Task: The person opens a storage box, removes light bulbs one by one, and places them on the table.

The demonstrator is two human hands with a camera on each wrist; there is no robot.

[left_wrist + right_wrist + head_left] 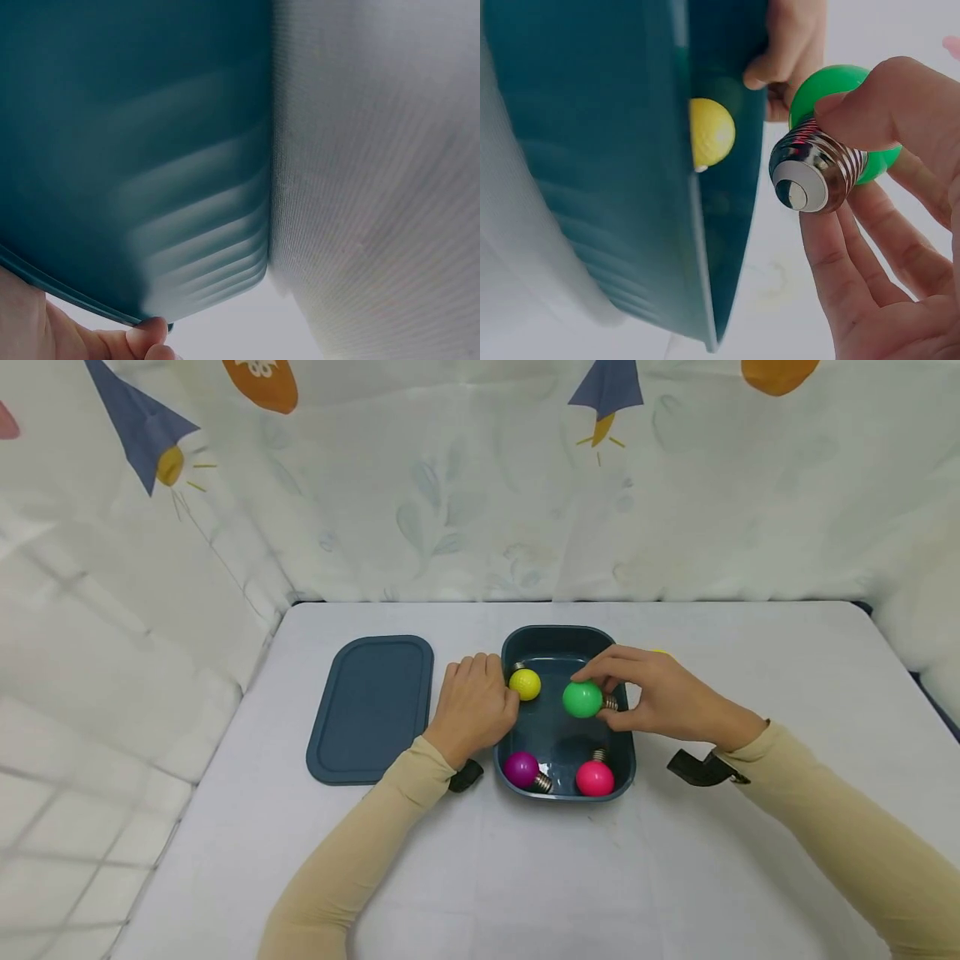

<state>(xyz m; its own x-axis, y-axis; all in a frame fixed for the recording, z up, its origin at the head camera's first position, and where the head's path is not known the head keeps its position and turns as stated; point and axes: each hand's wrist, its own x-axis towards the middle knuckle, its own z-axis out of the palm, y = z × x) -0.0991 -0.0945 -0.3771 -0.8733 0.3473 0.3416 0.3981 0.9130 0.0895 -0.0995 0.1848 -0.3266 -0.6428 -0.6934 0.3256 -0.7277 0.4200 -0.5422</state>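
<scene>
A green light bulb (582, 700) with a metal screw base is pinched between the thumb and fingers of my right hand (660, 697), above a dark teal plastic box (558, 635). My left hand (476, 702) grips the left rim of that box; the left wrist view shows its fingertips at the rim and the ribbed outer wall (202, 225). Inside the box lie a yellow bulb (525, 684) at the left, a purple bulb (521, 770) at the near left corner and a pink bulb (595, 778) at the near right.
A flat dark teal lid (375, 702) lies on the white tabletop (555, 877), left of the box. Something yellow (662, 652) peeks out behind my right hand, mostly hidden. A patterned white curtain (480, 485) hangs behind the table.
</scene>
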